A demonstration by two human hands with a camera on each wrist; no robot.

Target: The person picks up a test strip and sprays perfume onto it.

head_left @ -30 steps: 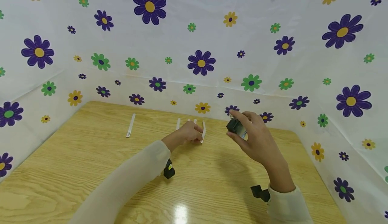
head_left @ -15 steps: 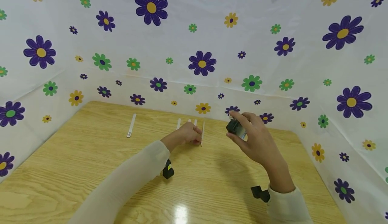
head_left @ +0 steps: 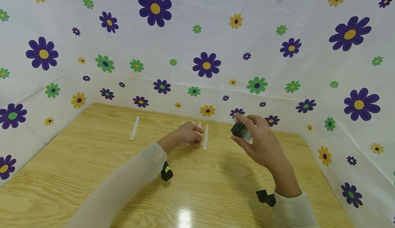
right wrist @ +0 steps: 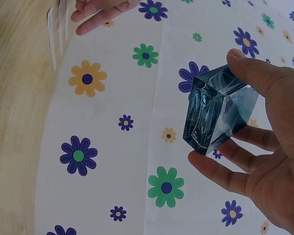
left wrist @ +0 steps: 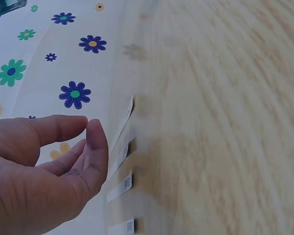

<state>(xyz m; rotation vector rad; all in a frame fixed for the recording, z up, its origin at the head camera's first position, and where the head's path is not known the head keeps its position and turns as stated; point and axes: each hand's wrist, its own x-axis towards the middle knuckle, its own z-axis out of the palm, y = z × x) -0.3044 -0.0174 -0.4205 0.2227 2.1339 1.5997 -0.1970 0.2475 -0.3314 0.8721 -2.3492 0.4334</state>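
Note:
In the head view my left hand [head_left: 187,134] hovers over several white paper strips, its thumb and fingertips close together. Nothing shows between them in the left wrist view. Just right of those fingers, the rightmost paper strip [head_left: 206,137] lies on the table with small print at its near end. Other strips are partly hidden behind the hand. My right hand [head_left: 262,142] holds a blue glass perfume bottle [right wrist: 220,110] in the air, tilted, its thick clear base facing the right wrist camera. One finger lies at the bottle's silvery top in the head view.
A separate paper strip [head_left: 134,128] lies farther left on the wooden table [head_left: 216,187]. A white flowered sheet [head_left: 179,43] rises behind the table and along both sides. Black wrist devices [head_left: 167,173] sit by both sleeves.
My left hand has let go of the rightmost strip and drawn slightly left. That strip, earlier bent and on edge, now lies flat. The right hand with the perfume bottle stays in place.

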